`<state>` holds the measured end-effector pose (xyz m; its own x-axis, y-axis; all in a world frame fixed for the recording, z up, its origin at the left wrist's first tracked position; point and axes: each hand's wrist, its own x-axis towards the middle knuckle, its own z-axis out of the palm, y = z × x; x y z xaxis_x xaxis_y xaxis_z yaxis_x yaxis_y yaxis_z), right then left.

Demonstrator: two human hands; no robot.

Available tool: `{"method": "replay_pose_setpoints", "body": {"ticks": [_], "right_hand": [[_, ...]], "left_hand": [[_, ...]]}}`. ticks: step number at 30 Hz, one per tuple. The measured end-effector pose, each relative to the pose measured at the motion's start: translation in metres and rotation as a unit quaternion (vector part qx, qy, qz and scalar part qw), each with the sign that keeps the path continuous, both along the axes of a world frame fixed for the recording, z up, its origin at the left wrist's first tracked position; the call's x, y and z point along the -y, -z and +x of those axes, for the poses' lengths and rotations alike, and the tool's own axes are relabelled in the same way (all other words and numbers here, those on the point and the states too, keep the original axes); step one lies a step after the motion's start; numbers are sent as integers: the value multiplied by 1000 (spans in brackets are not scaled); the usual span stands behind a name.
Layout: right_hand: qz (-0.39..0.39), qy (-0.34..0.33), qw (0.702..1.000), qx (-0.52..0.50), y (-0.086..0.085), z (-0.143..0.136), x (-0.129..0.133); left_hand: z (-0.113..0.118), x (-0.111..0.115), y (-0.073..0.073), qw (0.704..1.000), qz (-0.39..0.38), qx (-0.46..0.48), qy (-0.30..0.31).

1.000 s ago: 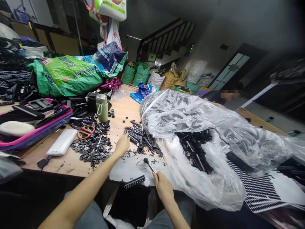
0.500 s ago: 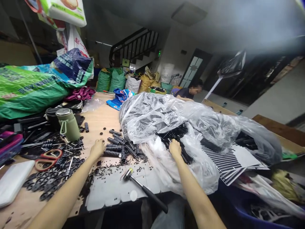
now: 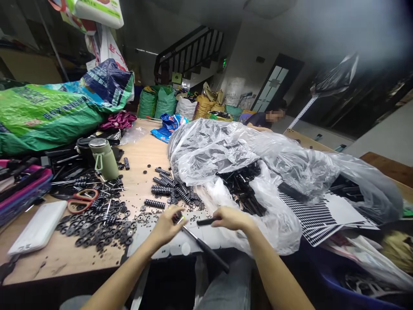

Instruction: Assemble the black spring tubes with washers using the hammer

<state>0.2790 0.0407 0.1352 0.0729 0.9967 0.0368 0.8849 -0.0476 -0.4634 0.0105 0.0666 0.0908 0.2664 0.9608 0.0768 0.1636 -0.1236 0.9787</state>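
Note:
My right hand [image 3: 229,218] is closed on a short black rod-like piece [image 3: 205,221], held level over the pale board [image 3: 150,241]. My left hand [image 3: 168,226] has curled fingers over the head end of a hammer [image 3: 209,252]; whatever lies between them is too small to make out. Ribbed black rollers [image 3: 163,190] lie in a pile beyond my left hand, with one roller [image 3: 154,203] apart from it. To the right, an open clear plastic bag [image 3: 206,150] shows many black pieces [image 3: 247,193].
Black discs [image 3: 97,228], orange-handled scissors [image 3: 83,201], a green flask [image 3: 105,159] and a white box [image 3: 38,227] stand or lie at left. Patterned sheets [image 3: 319,215] lie at right. A person [image 3: 266,118] sits behind the bags.
My right hand has left the bag with a black piece and moved left. My left hand has come from the roller pile towards the hammer head. The view has shifted slightly.

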Motion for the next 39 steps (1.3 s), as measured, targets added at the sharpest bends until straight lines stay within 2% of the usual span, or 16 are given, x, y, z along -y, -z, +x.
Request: {"method": "replay_pose_setpoints", "body": {"ticks": [2, 3, 4, 5, 7, 10, 13, 16, 20, 24, 28, 30, 35, 39], "right_hand": [[-134, -173, 976, -20, -9, -30, 7], [-165, -232, 958, -35, -13, -44, 9], [-160, -260, 951, -52, -16, -58, 11], [-120, -257, 957, -68, -17, -69, 12], [-26, -230, 969, -87, -11, -89, 14], [38, -233, 969, -78, 11, -111, 20], [58, -233, 968, -75, 32, -124, 26], [78, -229, 966, -90, 39, -132, 29], [93, -250, 957, -110, 38, -138, 33], [89, -260, 952, -132, 35, -147, 40], [86, -275, 948, -133, 33, -155, 43], [83, -281, 947, -132, 34, -158, 43], [71, -289, 945, -136, 39, -161, 41], [45, -294, 945, -136, 44, -162, 39]], "left_hand": [[15, 16, -7, 991, 26, -11, 130], [19, 22, -8, 985, -1, -4, 171], [22, 25, -7, 981, -49, 10, 188], [23, 28, -4, 978, -105, 30, 180], [18, 29, 2, 968, -203, 81, 120], [5, 30, 6, 952, -267, 140, 60], [-6, 31, 5, 948, -274, 156, 41], [-12, 33, 5, 941, -277, 194, 26], [-17, 34, 8, 924, -276, 262, 21], [-17, 35, 11, 928, -286, 237, 5], [-13, 37, 10, 933, -261, 236, -78], [-11, 38, 8, 926, -258, 256, -98], [-8, 42, 0, 910, -290, 280, -94], [-8, 42, 2, 896, -324, 291, -87]]}}
